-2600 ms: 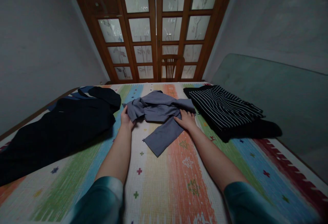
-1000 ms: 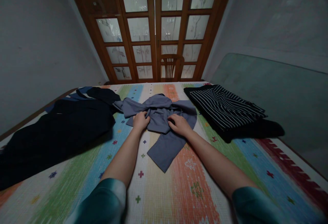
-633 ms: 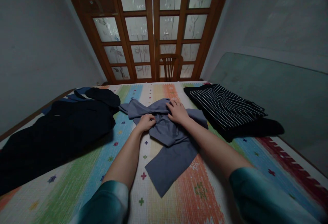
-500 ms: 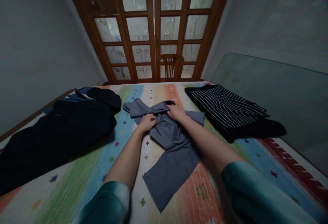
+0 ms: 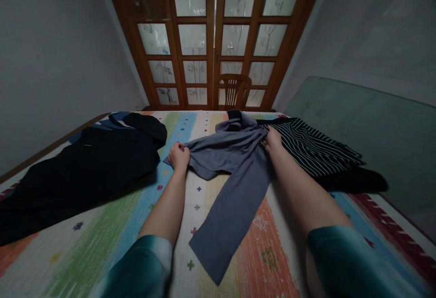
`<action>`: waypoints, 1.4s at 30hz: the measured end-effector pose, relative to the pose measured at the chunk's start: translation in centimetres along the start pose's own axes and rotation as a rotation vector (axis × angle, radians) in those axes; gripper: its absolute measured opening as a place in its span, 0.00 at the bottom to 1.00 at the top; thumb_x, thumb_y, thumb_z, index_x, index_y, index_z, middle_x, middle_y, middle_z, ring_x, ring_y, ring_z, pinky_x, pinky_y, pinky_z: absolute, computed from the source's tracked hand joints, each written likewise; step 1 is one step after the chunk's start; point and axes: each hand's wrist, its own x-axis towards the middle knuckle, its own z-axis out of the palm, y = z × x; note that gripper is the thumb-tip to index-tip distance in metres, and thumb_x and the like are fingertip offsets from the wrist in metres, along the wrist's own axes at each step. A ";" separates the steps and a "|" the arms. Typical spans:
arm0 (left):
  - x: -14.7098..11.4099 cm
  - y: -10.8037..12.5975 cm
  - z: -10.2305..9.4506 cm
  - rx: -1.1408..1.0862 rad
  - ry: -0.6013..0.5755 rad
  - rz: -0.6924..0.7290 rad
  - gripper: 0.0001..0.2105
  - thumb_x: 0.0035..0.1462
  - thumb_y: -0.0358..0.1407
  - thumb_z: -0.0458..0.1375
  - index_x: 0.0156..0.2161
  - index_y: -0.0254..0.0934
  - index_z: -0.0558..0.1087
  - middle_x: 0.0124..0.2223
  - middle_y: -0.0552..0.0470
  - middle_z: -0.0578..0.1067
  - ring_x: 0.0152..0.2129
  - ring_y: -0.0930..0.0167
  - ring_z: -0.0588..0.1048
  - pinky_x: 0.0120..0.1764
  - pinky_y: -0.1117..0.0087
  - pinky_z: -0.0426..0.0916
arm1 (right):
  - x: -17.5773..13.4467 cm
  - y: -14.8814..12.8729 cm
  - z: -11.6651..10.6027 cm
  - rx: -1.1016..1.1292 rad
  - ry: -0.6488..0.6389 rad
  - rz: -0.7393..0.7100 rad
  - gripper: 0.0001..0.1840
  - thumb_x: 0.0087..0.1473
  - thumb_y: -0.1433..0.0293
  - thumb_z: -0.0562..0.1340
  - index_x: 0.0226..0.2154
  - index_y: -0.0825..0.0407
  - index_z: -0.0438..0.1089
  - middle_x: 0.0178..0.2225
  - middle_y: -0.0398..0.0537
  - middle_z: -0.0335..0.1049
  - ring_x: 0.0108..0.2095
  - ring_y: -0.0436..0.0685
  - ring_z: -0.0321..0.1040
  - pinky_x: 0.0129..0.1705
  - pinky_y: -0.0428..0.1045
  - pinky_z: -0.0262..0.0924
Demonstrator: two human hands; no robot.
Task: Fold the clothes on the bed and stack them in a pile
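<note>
A grey garment [image 5: 235,184], which looks like a pair of trousers, lies bunched across the middle of the table. My left hand [image 5: 179,156] is closed on its left end. At the upper right, my right hand [image 5: 272,140] grips a gathered part of the cloth, close beside the striped garment. Between my hands the fabric is stretched sideways, and one long flat leg hangs down toward me over the tablecloth. Beyond my hands a dark-lined fold of the same garment stands up in a loose heap.
Dark clothes [image 5: 91,166] are piled on the left, with a blue piece behind. On the right lies a black-and-white striped garment [image 5: 313,150] over black cloth. A multicoloured striped tablecloth [image 5: 102,225] covers the table; a wooden chair [image 5: 233,90] stands at the far end.
My hands have moved apart, the left one leftward and the right one rightward, pulling the grey garment wider. Part of it has shifted up and right. The view has turned slightly.
</note>
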 end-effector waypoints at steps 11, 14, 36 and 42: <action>-1.7 1.5 0.8 0.191 -0.397 0.244 0.08 0.53 0.39 0.56 0.33 0.42 0.77 0.42 0.46 0.78 0.44 0.58 0.73 0.46 0.59 0.65 | -13.5 1.9 0.6 -1.044 -0.625 -0.645 0.19 0.59 0.58 0.55 0.45 0.51 0.73 0.49 0.56 0.70 0.52 0.65 0.62 0.56 0.59 0.53; -1.8 1.6 0.6 0.193 -0.426 0.257 0.11 0.54 0.40 0.56 0.38 0.42 0.78 0.46 0.45 0.78 0.46 0.57 0.73 0.48 0.58 0.64 | -15.0 3.1 0.7 -1.133 -0.664 -0.618 0.24 0.60 0.56 0.54 0.53 0.50 0.69 0.58 0.57 0.63 0.58 0.66 0.57 0.58 0.63 0.49; -2.6 1.5 1.4 0.140 -0.523 0.380 0.18 0.53 0.36 0.55 0.49 0.38 0.74 0.52 0.43 0.75 0.49 0.56 0.72 0.52 0.58 0.64 | -14.2 3.4 -0.2 -1.053 -0.720 -0.635 0.22 0.60 0.61 0.56 0.53 0.52 0.69 0.59 0.56 0.62 0.59 0.62 0.58 0.60 0.59 0.51; -2.6 1.6 1.2 0.011 -0.370 0.373 0.08 0.51 0.32 0.55 0.37 0.38 0.72 0.43 0.44 0.75 0.42 0.63 0.73 0.46 0.64 0.66 | -14.1 3.4 -0.2 -1.038 -0.717 -0.632 0.21 0.59 0.61 0.56 0.52 0.52 0.70 0.59 0.57 0.63 0.59 0.62 0.58 0.59 0.59 0.52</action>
